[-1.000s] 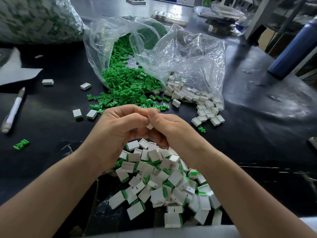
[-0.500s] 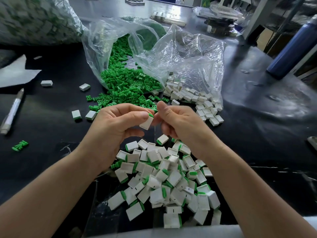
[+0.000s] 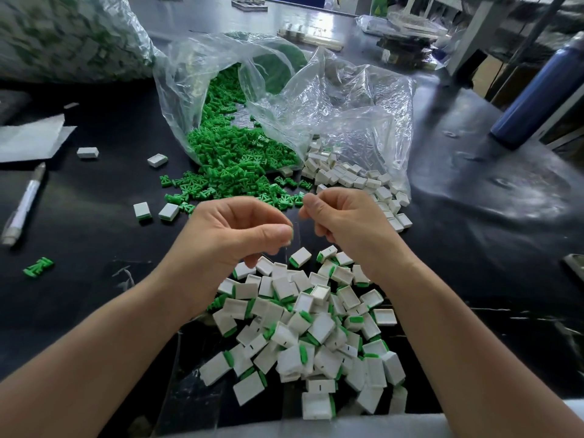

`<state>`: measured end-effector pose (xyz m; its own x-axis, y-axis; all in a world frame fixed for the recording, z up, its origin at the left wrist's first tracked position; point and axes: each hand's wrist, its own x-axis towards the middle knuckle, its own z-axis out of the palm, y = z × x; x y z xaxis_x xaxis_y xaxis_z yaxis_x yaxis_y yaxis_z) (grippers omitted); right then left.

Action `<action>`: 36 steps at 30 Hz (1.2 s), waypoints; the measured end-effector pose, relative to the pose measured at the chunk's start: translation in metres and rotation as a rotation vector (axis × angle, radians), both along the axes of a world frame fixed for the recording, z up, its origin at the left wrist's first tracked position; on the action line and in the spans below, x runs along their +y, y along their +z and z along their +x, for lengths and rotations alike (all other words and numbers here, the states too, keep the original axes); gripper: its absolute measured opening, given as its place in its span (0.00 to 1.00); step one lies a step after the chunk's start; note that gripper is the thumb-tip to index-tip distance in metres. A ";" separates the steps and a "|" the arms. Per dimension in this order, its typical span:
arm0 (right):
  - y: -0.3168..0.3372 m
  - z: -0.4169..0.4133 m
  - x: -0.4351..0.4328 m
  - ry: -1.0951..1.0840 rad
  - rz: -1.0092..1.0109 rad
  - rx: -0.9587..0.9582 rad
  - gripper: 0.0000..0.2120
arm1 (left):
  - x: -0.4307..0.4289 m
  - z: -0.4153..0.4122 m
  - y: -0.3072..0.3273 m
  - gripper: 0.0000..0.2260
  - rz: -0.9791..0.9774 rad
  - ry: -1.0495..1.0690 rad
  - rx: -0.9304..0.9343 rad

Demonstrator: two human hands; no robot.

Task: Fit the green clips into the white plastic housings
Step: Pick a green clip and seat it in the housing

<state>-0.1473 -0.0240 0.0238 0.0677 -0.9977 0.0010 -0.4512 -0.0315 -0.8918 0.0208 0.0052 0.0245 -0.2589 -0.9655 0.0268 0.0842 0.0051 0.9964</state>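
Clips (image 3: 234, 165) lie left of housings (image 3: 354, 181), behind the fitted pile (image 3: 303, 327).

Green clips (image 3: 234, 159), small, bright and pronged, lie heaped loose on the counter (image 3: 94, 222) just beyond the left fingers (image 3: 278, 230). A sliver of green shows at those fingertips, too small to identify. Empty white housings (image 3: 347, 178), small open rectangular shells, lie jumbled beyond the right fingers (image 3: 311, 205). Fitted housings (image 3: 303, 327), white with a green edge showing, are piled below both sets of fingers, tilted every way. Two more housings (image 3: 155, 211) sit side by side, left of the left fingers.
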 end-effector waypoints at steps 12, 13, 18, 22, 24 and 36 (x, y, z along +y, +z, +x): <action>-0.020 -0.018 -0.031 -0.099 -0.204 0.599 0.20 | -0.001 -0.004 0.000 0.12 0.018 0.106 0.019; -0.023 -0.018 -0.033 -0.037 -0.189 0.624 0.22 | -0.002 -0.004 0.000 0.11 0.021 0.116 0.021; -0.032 -0.018 -0.039 0.104 -0.101 0.753 0.22 | -0.005 -0.002 -0.002 0.09 0.045 0.162 0.040; -0.030 -0.019 -0.037 -0.025 -0.266 0.690 0.15 | -0.008 0.000 -0.003 0.07 0.073 0.215 0.059; -0.030 -0.019 -0.035 -0.035 -0.281 0.666 0.14 | -0.008 0.000 -0.003 0.07 0.085 0.227 0.065; -0.006 -0.004 -0.014 0.026 -0.155 0.028 0.11 | -0.008 -0.001 -0.007 0.11 0.104 0.254 -0.058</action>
<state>-0.1516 -0.0383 0.0183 0.0959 -0.9836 0.1526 -0.4728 -0.1799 -0.8626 0.0200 -0.0031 0.0176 -0.0062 -0.9965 -0.0831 0.0362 -0.0833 0.9959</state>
